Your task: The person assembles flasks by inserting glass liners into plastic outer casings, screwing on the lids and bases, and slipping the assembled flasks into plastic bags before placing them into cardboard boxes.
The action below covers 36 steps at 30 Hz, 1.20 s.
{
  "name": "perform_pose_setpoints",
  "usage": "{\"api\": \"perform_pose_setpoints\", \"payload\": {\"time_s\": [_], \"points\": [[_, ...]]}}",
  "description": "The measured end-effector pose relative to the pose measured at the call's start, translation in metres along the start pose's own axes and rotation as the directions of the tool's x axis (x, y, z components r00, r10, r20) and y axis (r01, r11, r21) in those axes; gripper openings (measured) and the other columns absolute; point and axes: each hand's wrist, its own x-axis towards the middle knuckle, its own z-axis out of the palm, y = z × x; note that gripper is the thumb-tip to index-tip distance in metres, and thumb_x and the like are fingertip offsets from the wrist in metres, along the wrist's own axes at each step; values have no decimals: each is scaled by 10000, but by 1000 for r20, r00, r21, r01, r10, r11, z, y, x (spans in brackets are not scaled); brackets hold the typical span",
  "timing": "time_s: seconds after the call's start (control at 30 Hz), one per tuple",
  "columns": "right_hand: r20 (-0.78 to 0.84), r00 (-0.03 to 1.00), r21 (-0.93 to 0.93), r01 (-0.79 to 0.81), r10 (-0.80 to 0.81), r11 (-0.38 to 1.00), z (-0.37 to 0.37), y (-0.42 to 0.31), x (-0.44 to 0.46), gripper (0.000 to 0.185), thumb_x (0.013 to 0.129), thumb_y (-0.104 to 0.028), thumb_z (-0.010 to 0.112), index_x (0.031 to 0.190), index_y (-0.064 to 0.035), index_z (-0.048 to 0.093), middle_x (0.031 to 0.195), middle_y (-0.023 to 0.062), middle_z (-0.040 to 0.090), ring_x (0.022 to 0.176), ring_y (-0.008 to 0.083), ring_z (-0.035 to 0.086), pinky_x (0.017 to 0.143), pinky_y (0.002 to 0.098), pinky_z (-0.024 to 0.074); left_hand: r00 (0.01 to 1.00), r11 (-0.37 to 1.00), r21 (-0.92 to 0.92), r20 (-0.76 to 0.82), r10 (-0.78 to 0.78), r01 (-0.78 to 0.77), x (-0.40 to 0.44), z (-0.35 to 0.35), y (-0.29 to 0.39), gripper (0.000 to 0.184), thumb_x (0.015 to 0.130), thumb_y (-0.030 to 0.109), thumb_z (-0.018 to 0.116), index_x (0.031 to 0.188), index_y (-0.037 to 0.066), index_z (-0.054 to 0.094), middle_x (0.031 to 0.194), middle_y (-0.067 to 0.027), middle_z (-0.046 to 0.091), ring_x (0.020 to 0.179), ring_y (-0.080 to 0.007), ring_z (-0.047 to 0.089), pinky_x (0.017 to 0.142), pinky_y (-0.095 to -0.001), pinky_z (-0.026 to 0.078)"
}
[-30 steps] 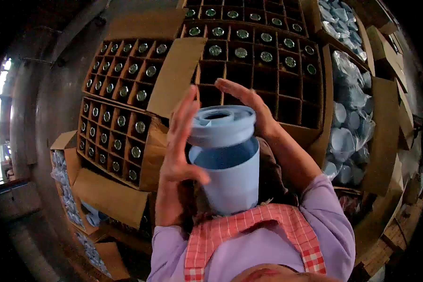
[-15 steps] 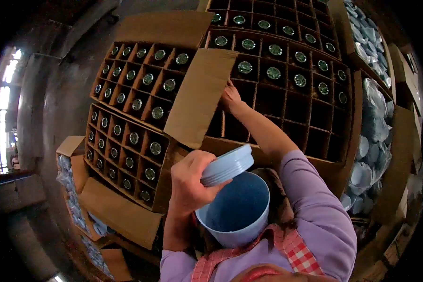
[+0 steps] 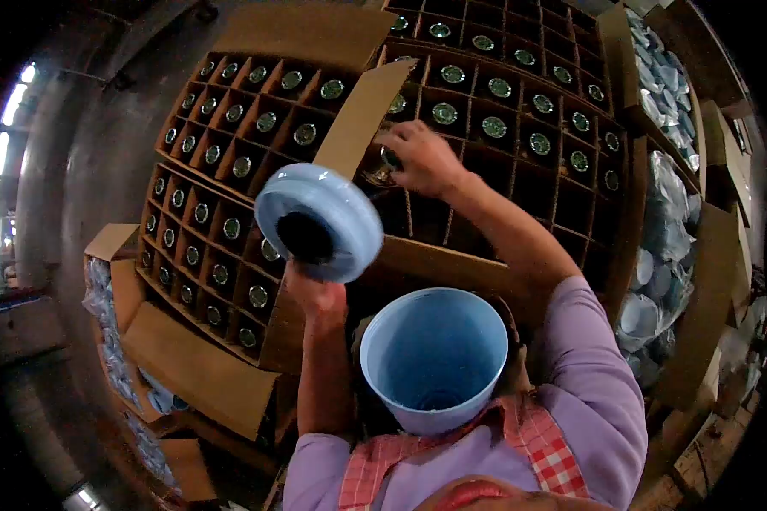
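My left hand (image 3: 314,294) holds a light blue round lid (image 3: 356,243) from below, tilted so that its dark central opening faces me. My right hand (image 3: 428,159) is over the near left part of the large divided carton (image 3: 464,255), its fingers closed at a shiny glass piece (image 3: 378,175) beside the raised cardboard flap (image 3: 362,111). The glass piece is partly hidden by the fingers. Against my body stands a light blue bucket (image 3: 435,353), open at the top, with a round mark at its bottom.
Two divided cartons of glass pieces (image 3: 305,134) (image 3: 257,295) are at the left. Another divided carton (image 3: 537,21) lies beyond. Cartons with plastic-wrapped blue parts stand at the right (image 3: 669,204) and left (image 3: 111,328). A folded-out flap (image 3: 200,366) sticks out at the lower left.
The lid has come off the bucket, moved up and left in my left hand, and turned. My right hand has left the lid, reached into the carton, and now grips the glass piece.
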Motion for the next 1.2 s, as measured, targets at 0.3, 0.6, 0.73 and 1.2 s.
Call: {"api": "perform_pose_setpoints", "payload": {"time_s": [0.3, 0.6, 0.73, 1.2], "points": [[-351, 857, -108, 364, -378, 925, -190, -97, -101, 502, 593, -50, 710, 1078, -87, 587, 1082, 102, 541, 940, 307, 547, 792, 412, 477, 782, 919, -213, 606, -143, 333, -25, 45, -49, 843, 783, 507, 575, 1419, 142, 160, 1437, -141, 253, 1308, -312, 264, 1034, -510, 274], [-342, 929, 723, 165, 140, 671, -242, -100, -165, 716, 627, -135, 735, 1285, -98, 455, 1233, 126, 507, 1128, 278, 470, 969, 387, 374, 583, 805, -235, 796, -162, 544, -92, 115, -9, 696, 736, 370, 647, 1293, 93, 335, 1433, -148, 257, 1303, -289, 288, 1065, -483, 248], [2, 987, 971, -40, 159, 235, -230, -110, -190, 941, 503, -113, 785, 1347, -52, 373, 1262, 120, 501, 1165, 240, 465, 1024, 364, 311, 442, 809, -111, 875, -196, 577, -109, 105, -13, 577, 722, 289, 672, 1213, 68, 466, 1418, -156, 291, 1279, -304, 337, 1071, -482, 245], [321, 945, 514, -116, -65, 850, -261, -137, -227, 541, 539, -194, 738, 1052, -56, 636, 908, 123, 609, 836, 266, 582, 716, 365, 457, 279, 945, 0, 955, -97, 328, -158, 127, 28, 442, 804, 389, 595, 803, -50, 639, 1365, -293, 303, 1335, -346, 222, 1000, -551, 324]]}}
